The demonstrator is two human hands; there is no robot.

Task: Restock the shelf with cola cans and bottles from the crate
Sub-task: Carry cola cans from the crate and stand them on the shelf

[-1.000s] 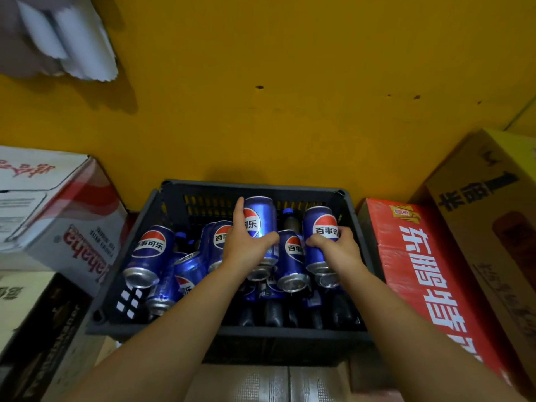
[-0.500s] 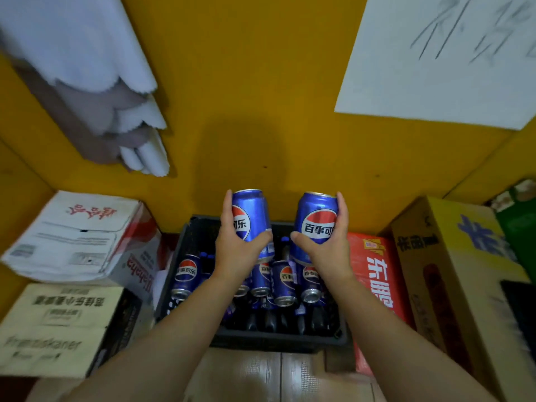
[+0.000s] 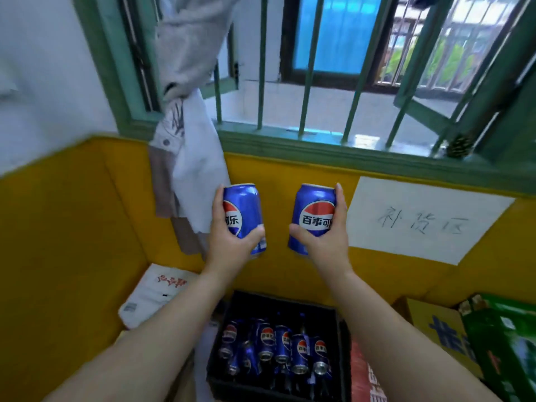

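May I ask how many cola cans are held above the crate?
2: left can in left hand, right can in right hand; more lie in the crate.

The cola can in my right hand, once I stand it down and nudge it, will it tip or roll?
The cola can is a smooth cylinder, so on its flat end it likely stands steady, but knocked over it would probably roll. Its glossy skin looks slippery; the right hand grips it with thumb and fingers.
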